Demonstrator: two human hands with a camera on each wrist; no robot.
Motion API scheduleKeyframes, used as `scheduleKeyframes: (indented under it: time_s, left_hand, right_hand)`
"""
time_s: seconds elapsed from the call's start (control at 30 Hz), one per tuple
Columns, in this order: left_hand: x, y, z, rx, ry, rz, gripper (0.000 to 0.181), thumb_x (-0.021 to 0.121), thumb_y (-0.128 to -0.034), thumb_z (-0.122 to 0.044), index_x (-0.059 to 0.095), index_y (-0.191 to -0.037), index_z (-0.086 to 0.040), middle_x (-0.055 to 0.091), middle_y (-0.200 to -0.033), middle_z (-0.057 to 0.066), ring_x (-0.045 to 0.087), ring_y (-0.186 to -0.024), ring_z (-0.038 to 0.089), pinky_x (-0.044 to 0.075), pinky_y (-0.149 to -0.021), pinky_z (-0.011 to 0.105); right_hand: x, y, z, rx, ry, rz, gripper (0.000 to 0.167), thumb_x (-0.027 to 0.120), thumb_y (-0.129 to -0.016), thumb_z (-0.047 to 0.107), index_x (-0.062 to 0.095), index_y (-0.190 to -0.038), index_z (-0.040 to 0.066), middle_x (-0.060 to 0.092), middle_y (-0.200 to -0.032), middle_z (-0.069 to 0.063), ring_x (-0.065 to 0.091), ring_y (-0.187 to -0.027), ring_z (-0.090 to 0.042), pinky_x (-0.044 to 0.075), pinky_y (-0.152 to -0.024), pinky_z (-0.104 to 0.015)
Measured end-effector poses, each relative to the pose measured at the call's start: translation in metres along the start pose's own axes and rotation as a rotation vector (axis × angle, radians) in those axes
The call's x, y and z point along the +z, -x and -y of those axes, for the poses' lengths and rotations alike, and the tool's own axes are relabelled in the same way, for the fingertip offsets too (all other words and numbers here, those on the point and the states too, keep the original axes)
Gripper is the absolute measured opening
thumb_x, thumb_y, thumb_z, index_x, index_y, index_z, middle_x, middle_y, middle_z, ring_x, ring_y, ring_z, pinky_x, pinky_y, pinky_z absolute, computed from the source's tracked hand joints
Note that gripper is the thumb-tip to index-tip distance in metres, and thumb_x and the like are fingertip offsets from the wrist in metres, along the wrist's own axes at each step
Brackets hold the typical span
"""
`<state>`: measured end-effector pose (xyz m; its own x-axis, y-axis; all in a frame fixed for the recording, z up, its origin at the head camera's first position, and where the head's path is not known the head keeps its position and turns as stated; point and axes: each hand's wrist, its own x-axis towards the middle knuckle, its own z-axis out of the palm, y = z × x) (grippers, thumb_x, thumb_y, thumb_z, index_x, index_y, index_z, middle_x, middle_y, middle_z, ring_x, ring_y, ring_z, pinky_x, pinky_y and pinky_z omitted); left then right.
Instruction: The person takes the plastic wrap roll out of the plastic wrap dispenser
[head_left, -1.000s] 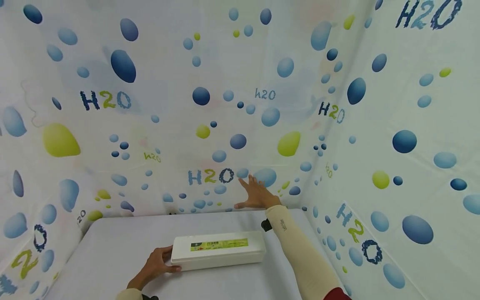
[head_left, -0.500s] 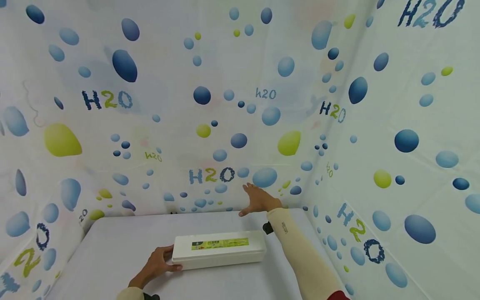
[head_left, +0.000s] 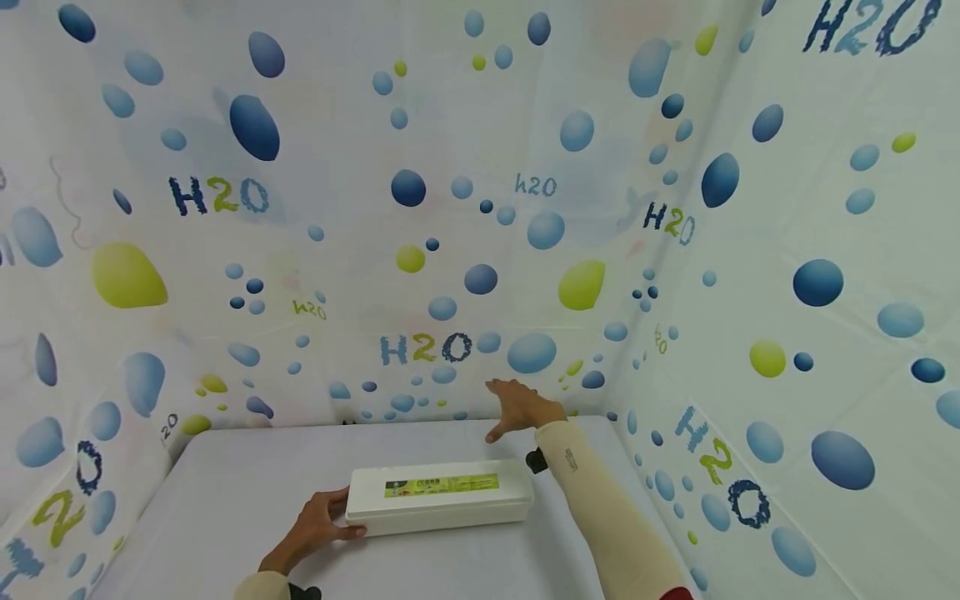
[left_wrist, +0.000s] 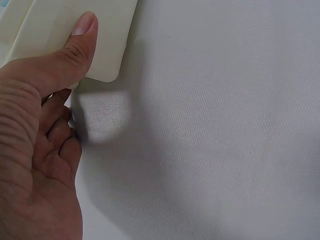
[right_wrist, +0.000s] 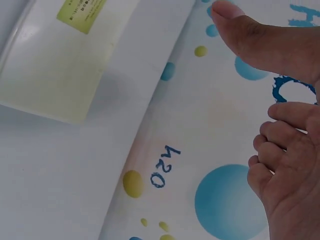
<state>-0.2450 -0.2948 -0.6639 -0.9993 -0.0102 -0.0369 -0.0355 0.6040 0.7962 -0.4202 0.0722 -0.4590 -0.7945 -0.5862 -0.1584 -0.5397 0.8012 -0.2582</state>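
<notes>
A long white box (head_left: 438, 500) with a yellow-green label lies on the white table, also seen in the left wrist view (left_wrist: 107, 50) and the right wrist view (right_wrist: 55, 65). My left hand (head_left: 317, 525) grips its left end, thumb on the near side and fingers behind the corner; in the left wrist view the hand (left_wrist: 45, 120) has its thumb on the box. Beyond the box's right end, my right hand (head_left: 521, 408) is held above the table's back part, thumb and fingers spread apart, touching nothing visible. The right wrist view shows that hand (right_wrist: 285, 125) beside the box, not on it.
The white table (head_left: 247, 467) reaches back to a curtain (head_left: 337, 275) printed with blue and green drops and H2O lettering. Similar curtain panels rise along the left and right sides of the table.
My right hand has come down a little from in front of the curtain, towards the table's back edge. My left hand and the box have stayed in place.
</notes>
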Motion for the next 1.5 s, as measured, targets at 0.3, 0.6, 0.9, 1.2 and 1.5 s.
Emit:
scheduleKeyframes:
  time_s: [0.3, 0.6, 0.9, 1.2, 1.5]
  left_hand:
    - [-0.001, -0.001, -0.004, 0.009, -0.012, 0.005, 0.101, 0.103, -0.0756, -0.028, 0.051, -0.152, 0.015, 0.058, -0.152, 0.036, 0.06, -0.141, 0.056, 0.046, -0.119, 0.071]
    - [0.0, 0.0, 0.0, -0.026, -0.006, 0.004, 0.102, 0.102, -0.0763, -0.031, 0.05, -0.153, 0.014, 0.058, -0.153, 0.035, 0.059, -0.141, 0.056, 0.044, -0.119, 0.073]
    - [0.001, -0.001, 0.007, -0.017, -0.003, -0.006, 0.108, 0.103, -0.0735, -0.037, 0.051, -0.152, 0.015, 0.059, -0.152, 0.035, 0.059, -0.14, 0.057, 0.046, -0.117, 0.074]
    - [0.003, -0.005, 0.01, -0.023, 0.044, -0.017, 0.111, 0.104, -0.0708, -0.039, 0.051, -0.153, 0.013, 0.059, -0.153, 0.034, 0.059, -0.141, 0.057, 0.046, -0.119, 0.072]
    - [0.003, -0.01, 0.009, -0.028, 0.042, 0.003, 0.108, 0.105, -0.0713, -0.034, 0.051, -0.152, 0.013, 0.057, -0.155, 0.034, 0.054, -0.146, 0.056, 0.044, -0.121, 0.069]
  right_hand:
    - [0.014, 0.005, -0.005, -0.004, -0.046, 0.009, 0.107, 0.099, -0.081, 0.036, 0.043, -0.167, 0.008, 0.043, -0.175, -0.015, 0.038, -0.163, -0.041, 0.035, -0.133, -0.062]
    - [0.026, 0.01, -0.008, -0.006, -0.072, 0.015, 0.102, 0.097, -0.084, 0.032, 0.044, -0.166, 0.006, 0.043, -0.174, -0.016, 0.037, -0.164, -0.041, 0.031, -0.136, -0.06]
    - [0.035, 0.016, -0.008, 0.019, -0.086, 0.012, 0.101, 0.098, -0.083, 0.033, 0.046, -0.166, 0.009, 0.046, -0.174, -0.013, 0.04, -0.163, -0.038, 0.035, -0.134, -0.059]
    - [0.04, 0.018, -0.01, 0.016, -0.089, 0.034, 0.102, 0.098, -0.081, 0.036, 0.047, -0.165, 0.008, 0.046, -0.173, -0.015, 0.038, -0.164, -0.041, 0.035, -0.133, -0.062]
    - [0.051, 0.018, -0.012, -0.007, -0.107, 0.045, 0.104, 0.101, -0.078, 0.033, 0.05, -0.162, 0.002, 0.051, -0.169, -0.017, 0.044, -0.159, -0.041, 0.036, -0.133, -0.058]
